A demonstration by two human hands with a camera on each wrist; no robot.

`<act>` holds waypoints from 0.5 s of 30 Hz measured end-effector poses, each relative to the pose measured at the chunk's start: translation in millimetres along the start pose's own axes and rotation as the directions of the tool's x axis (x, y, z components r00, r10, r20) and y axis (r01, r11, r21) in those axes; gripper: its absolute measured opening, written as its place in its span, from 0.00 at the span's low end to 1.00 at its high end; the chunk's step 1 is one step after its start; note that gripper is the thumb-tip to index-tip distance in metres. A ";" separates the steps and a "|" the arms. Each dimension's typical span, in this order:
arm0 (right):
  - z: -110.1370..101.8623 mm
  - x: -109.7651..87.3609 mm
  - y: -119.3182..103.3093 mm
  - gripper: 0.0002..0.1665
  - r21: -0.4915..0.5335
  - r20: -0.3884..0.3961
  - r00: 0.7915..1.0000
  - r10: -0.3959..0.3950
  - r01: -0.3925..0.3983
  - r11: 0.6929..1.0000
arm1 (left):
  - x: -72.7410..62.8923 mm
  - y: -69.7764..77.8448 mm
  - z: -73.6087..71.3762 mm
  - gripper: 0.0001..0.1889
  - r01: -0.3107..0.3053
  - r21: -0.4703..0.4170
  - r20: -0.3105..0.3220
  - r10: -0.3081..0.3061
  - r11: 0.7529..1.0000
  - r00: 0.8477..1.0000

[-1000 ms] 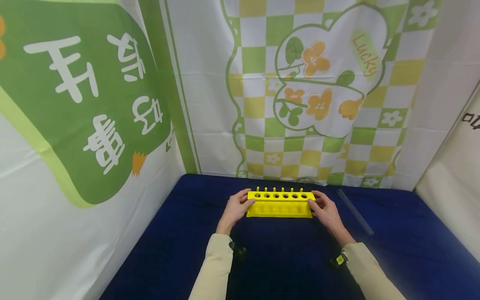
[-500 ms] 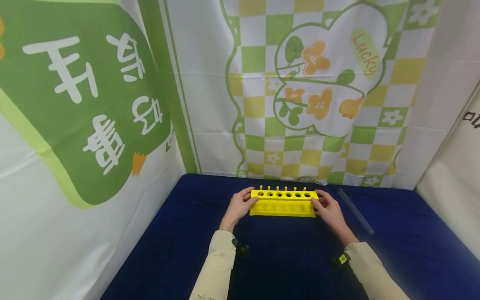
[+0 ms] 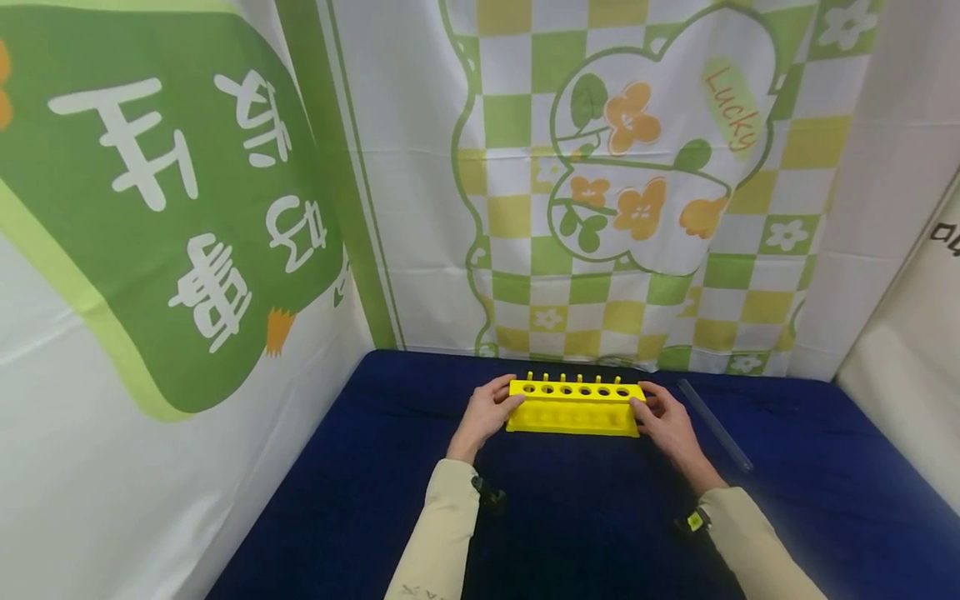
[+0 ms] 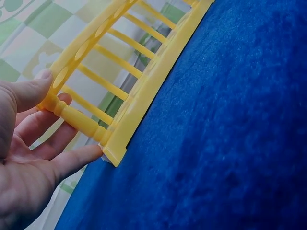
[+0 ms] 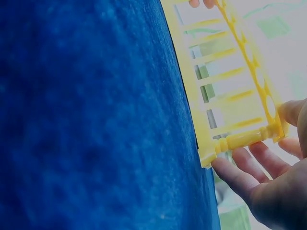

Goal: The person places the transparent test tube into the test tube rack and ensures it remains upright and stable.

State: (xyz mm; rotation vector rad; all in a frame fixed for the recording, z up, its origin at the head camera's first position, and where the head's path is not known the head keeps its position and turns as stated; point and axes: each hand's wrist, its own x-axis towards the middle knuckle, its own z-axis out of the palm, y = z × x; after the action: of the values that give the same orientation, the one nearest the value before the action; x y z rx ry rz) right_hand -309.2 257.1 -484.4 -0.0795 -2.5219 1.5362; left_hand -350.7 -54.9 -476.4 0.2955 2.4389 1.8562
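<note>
A yellow test tube rack (image 3: 573, 417) stands upright on the dark blue cloth, with a row of holes along its top and pegs behind. My left hand (image 3: 486, 414) grips its left end, the thumb on the top bar and fingers around the end post (image 4: 81, 120). On the opposite end my right hand (image 3: 670, 423) holds it the same way, fingers behind the turned post (image 5: 245, 138). No tubes show in the rack's holes. To the right of my right hand lies a clear tube (image 3: 715, 425), slanting across the cloth.
The blue cloth (image 3: 585, 517) covers the table. Behind it hangs a green and white checked curtain (image 3: 585, 275); a white curtain with green print (image 3: 300, 400) borders the left side, and a pale one (image 3: 907, 333) the right.
Both hands have shifted the rack slightly to the right, closer to the clear tube. Their grip on its ends looks the same, and the tube stays in place.
</note>
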 end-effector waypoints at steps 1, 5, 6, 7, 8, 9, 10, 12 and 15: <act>-0.3 0.4 0.0 0.35 -0.004 -0.004 1.000 0.000 0.000 1.000 | 0.5 0.3 0.4 0.30 0.000 -0.006 0.001 0.000 1.000 1.000; -2.1 -0.7 0.7 0.36 -0.018 -0.007 1.000 -0.006 0.006 1.000 | 1.9 -1.4 3.7 0.30 0.001 -0.029 0.002 0.000 1.000 1.000; -2.7 -1.4 1.2 0.36 -0.026 -0.008 1.000 -0.006 0.006 1.000 | 2.1 -2.0 5.2 0.30 0.007 -0.036 0.004 -0.007 0.999 1.000; -3.4 -2.1 2.1 0.36 -0.028 -0.009 1.000 -0.005 0.004 1.000 | 2.1 -2.5 6.5 0.30 0.009 -0.038 0.007 -0.009 0.999 1.000; -4.2 -2.8 3.0 0.36 -0.031 -0.010 1.000 -0.004 0.004 1.000 | 2.2 -3.2 7.8 0.30 0.006 -0.037 0.009 -0.005 0.999 1.000; -4.9 -3.2 4.1 0.36 -0.033 -0.011 1.000 -0.001 0.001 0.999 | 2.3 -3.2 9.0 0.30 0.007 -0.036 0.011 -0.007 0.999 1.000; -5.7 -3.6 5.1 0.36 -0.035 -0.011 1.000 -0.001 0.001 0.999 | 2.3 -3.0 10.2 0.31 0.008 -0.034 0.014 -0.007 0.999 1.000; -7.4 -3.6 6.5 0.37 -0.036 -0.011 1.000 -0.009 0.009 0.999 | 3.1 -2.2 12.2 0.31 0.003 -0.032 0.015 -0.003 0.999 1.000; -11.0 -1.7 7.6 0.38 -0.031 -0.014 1.000 -0.020 0.020 0.999 | 6.0 1.4 14.2 0.31 -0.002 -0.037 0.011 0.003 0.999 1.000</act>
State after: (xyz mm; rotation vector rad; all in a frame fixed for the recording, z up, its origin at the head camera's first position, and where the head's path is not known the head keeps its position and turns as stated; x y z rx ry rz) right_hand -305.9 270.0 -486.4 -0.0694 -2.5280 1.4842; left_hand -354.1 -39.9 -478.5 0.3060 2.3951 1.8933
